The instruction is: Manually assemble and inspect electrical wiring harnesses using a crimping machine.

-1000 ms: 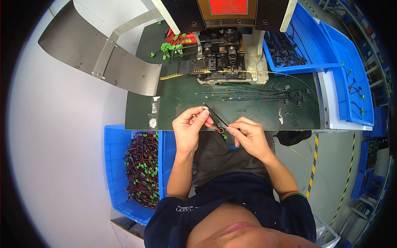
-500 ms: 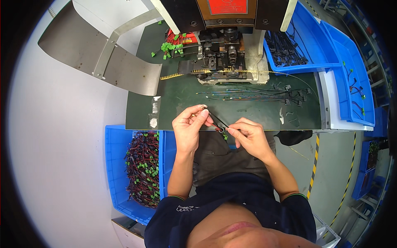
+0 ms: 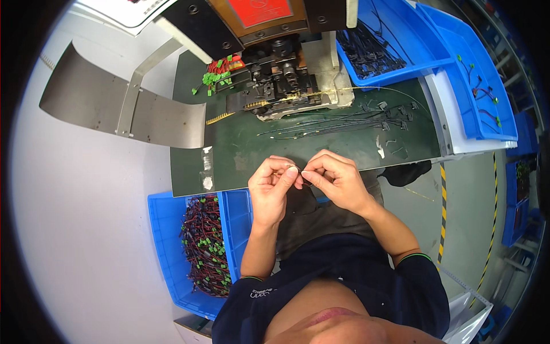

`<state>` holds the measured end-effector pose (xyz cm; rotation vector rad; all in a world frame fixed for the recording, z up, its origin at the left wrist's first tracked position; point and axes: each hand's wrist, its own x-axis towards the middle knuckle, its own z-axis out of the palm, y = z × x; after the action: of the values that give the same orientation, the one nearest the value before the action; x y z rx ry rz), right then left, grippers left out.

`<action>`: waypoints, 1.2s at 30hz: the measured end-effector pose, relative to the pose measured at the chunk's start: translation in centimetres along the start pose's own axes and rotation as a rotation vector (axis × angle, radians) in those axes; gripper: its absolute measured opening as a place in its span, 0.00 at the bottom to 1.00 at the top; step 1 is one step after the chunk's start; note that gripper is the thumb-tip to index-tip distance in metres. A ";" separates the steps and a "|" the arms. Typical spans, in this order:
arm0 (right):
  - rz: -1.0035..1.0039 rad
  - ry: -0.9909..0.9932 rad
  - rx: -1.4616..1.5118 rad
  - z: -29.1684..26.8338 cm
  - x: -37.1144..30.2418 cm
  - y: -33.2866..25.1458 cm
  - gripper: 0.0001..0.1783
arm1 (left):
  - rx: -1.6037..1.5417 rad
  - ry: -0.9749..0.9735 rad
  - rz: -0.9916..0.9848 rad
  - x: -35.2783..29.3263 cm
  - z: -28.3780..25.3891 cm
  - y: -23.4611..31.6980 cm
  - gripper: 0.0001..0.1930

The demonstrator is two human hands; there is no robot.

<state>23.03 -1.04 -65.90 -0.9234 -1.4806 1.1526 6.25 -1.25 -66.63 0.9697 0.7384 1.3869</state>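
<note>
Just off the front edge of the green workbench, my two hands meet with thumbs and fingertips pinched together. My left hand is closed on a thin wire harness, mostly covered by my fingers. My right hand pinches the same harness close to the left fingertips. Its ends are hidden. Beyond my hands, several black cables with black connectors lie side by side on the bench. Behind them stands a crimping press, with a strip of brass terminals running into its left side.
Red wires with green connectors lie left of the press. A blue bin of black cables and a blue tray stand at the right. Below the bench's left side, a blue crate holds many harnesses. A curved metal sheet extends left.
My hands have come together, and my right hand has moved left to my left fingertips. The black wire stretched between them before is now mostly hidden. The view has shifted and tilted.
</note>
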 end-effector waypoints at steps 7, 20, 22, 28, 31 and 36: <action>0.240 0.085 0.453 -1.7 -1.7 0.3 0.04 | -0.091 0.012 -0.112 -1.3 1.8 -1.6 0.03; 0.169 0.025 0.022 -2.4 -2.3 0.2 0.06 | -0.088 0.085 -0.091 -1.4 1.7 -2.7 0.07; 0.162 0.011 -0.056 -2.5 -2.2 0.0 0.05 | -0.073 0.082 -0.078 -1.3 1.7 -2.7 0.07; 0.072 0.041 0.021 -1.9 -1.9 0.4 0.03 | -0.034 0.019 -0.067 -1.0 2.1 -2.3 0.04; 0.216 0.006 0.136 -2.1 -2.0 0.8 0.04 | -0.008 0.018 -0.078 -0.9 2.1 -2.4 0.03; 0.293 0.062 0.371 -1.9 -1.7 0.6 0.04 | 0.053 0.008 -0.044 -0.8 2.3 -2.8 0.04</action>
<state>25.23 -2.15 -66.83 -0.9229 -1.0532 1.5362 9.51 -2.14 -68.12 0.9839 0.8012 1.3392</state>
